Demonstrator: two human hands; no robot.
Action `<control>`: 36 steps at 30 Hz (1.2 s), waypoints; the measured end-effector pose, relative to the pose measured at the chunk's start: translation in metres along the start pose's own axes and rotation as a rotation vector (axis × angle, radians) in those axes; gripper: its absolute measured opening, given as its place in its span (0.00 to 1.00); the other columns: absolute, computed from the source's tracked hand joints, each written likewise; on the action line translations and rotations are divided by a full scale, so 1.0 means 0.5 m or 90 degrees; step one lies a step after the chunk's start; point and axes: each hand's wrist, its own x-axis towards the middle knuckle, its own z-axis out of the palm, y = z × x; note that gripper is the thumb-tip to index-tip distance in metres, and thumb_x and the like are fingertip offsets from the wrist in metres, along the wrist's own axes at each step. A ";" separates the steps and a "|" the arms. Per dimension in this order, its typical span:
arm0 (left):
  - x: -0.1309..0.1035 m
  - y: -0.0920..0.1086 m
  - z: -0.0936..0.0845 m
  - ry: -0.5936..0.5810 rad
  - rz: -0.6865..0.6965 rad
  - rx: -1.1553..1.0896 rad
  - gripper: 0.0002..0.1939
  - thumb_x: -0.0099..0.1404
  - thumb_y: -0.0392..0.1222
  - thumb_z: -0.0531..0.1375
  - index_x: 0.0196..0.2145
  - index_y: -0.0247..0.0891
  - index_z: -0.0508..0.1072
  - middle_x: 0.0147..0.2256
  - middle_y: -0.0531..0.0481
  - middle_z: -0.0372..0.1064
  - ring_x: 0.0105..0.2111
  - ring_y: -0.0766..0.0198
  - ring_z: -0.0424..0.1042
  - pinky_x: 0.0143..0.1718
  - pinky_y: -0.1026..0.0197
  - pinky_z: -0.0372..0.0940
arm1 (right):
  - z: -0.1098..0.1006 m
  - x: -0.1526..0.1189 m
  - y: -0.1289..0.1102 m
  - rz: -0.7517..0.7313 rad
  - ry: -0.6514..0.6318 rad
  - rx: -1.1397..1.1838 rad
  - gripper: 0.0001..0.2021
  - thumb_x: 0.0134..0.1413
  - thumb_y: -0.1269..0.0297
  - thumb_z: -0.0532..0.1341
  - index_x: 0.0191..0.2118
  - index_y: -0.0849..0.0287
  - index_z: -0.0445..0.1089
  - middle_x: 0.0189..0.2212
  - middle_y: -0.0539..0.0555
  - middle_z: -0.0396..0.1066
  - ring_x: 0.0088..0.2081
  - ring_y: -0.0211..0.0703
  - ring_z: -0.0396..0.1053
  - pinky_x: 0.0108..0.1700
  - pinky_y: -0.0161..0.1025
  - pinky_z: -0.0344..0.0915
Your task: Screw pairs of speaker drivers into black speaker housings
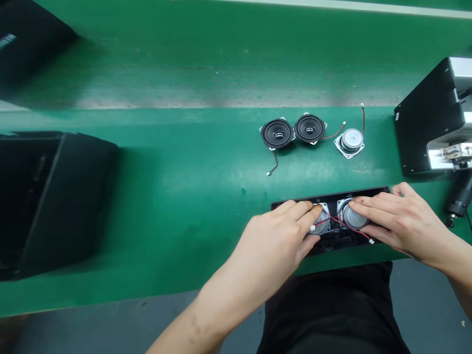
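A long black panel (pixel 334 242) lies near the front edge of the bench, with two round speakers seated in it, their metal backs up. My left hand (pixel 283 231) grips the left speaker (pixel 321 225), fingers over its top and thumb at its lower side. On the right speaker (pixel 354 217), the fingertips of my right hand (pixel 401 216) press from above while the thumb rests at its lower edge. Red and black wires with white plugs (pixel 371 241) cross between the speakers. The panel's left and right ends are partly hidden under my hands.
Beyond the panel lie two speakers cone up (pixel 278 133) and one metal back up (pixel 351 141), with wires. A black and silver machine (pixel 424 123) stands at right, beside a black cylindrical tool (pixel 459 199). A large black open box (pixel 73 206) occupies the left.
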 end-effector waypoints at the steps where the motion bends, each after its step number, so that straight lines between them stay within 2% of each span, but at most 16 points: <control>1: -0.002 -0.001 0.002 0.000 0.001 -0.002 0.23 0.67 0.38 0.77 0.58 0.34 0.82 0.51 0.47 0.86 0.45 0.52 0.86 0.37 0.52 0.81 | 0.001 -0.001 0.000 0.002 -0.002 0.002 0.15 0.86 0.60 0.51 0.59 0.59 0.72 0.50 0.49 0.85 0.40 0.41 0.78 0.42 0.44 0.54; 6: -0.008 -0.002 0.004 -0.008 0.000 -0.006 0.18 0.74 0.39 0.71 0.59 0.35 0.81 0.52 0.46 0.86 0.47 0.53 0.86 0.38 0.54 0.81 | 0.000 -0.003 0.000 0.009 -0.010 0.006 0.14 0.86 0.61 0.52 0.60 0.59 0.72 0.52 0.50 0.85 0.41 0.42 0.78 0.43 0.45 0.55; 14: -0.009 -0.004 0.009 0.001 -0.003 -0.027 0.16 0.79 0.39 0.65 0.61 0.35 0.81 0.54 0.44 0.85 0.49 0.53 0.85 0.41 0.55 0.81 | -0.002 -0.002 0.000 0.006 -0.031 0.007 0.11 0.83 0.63 0.58 0.60 0.61 0.73 0.52 0.52 0.85 0.41 0.41 0.78 0.43 0.46 0.54; 20: -0.012 -0.004 0.008 0.010 -0.009 -0.035 0.16 0.80 0.39 0.64 0.61 0.35 0.81 0.53 0.44 0.86 0.48 0.53 0.85 0.41 0.55 0.81 | -0.002 -0.003 -0.001 0.017 -0.034 0.013 0.14 0.85 0.62 0.55 0.61 0.60 0.74 0.55 0.50 0.84 0.42 0.42 0.78 0.43 0.45 0.53; 24: -0.009 -0.005 0.008 0.014 -0.010 -0.036 0.16 0.81 0.39 0.61 0.62 0.35 0.80 0.53 0.43 0.86 0.49 0.53 0.86 0.42 0.54 0.83 | -0.004 0.000 -0.001 0.007 -0.036 -0.001 0.17 0.86 0.61 0.51 0.60 0.61 0.75 0.51 0.49 0.85 0.40 0.42 0.76 0.42 0.45 0.52; 28: -0.023 -0.008 -0.007 0.004 -0.008 -0.053 0.20 0.85 0.45 0.55 0.66 0.36 0.77 0.58 0.41 0.84 0.54 0.52 0.85 0.55 0.53 0.82 | 0.001 0.001 -0.004 0.022 -0.044 0.006 0.15 0.85 0.63 0.53 0.62 0.60 0.75 0.56 0.51 0.84 0.47 0.45 0.78 0.43 0.46 0.53; 31: -0.047 -0.010 -0.032 0.028 -0.038 -0.041 0.23 0.87 0.50 0.52 0.69 0.38 0.72 0.61 0.40 0.81 0.56 0.52 0.84 0.59 0.52 0.80 | -0.012 -0.020 -0.011 0.045 -0.046 0.039 0.15 0.82 0.69 0.56 0.65 0.59 0.73 0.64 0.55 0.80 0.57 0.49 0.78 0.48 0.48 0.60; 33: -0.059 -0.005 -0.048 0.074 -0.075 -0.013 0.23 0.86 0.49 0.54 0.71 0.40 0.69 0.62 0.41 0.80 0.57 0.51 0.83 0.62 0.51 0.79 | -0.036 -0.056 -0.014 0.078 0.006 0.103 0.19 0.79 0.73 0.59 0.68 0.55 0.71 0.68 0.56 0.77 0.63 0.51 0.77 0.55 0.51 0.67; 34: -0.061 0.000 -0.054 0.093 -0.082 -0.009 0.23 0.85 0.48 0.56 0.72 0.42 0.69 0.62 0.41 0.79 0.58 0.50 0.82 0.63 0.50 0.77 | -0.051 -0.081 -0.013 0.126 0.067 0.132 0.23 0.77 0.75 0.60 0.70 0.50 0.71 0.68 0.55 0.77 0.63 0.51 0.78 0.59 0.53 0.71; 36: -0.051 0.016 -0.057 0.102 -0.054 -0.030 0.23 0.83 0.47 0.59 0.72 0.44 0.69 0.63 0.42 0.78 0.61 0.49 0.79 0.66 0.48 0.75 | -0.081 -0.141 0.002 0.310 0.225 0.133 0.26 0.75 0.72 0.62 0.71 0.40 0.72 0.63 0.53 0.80 0.60 0.54 0.81 0.61 0.56 0.76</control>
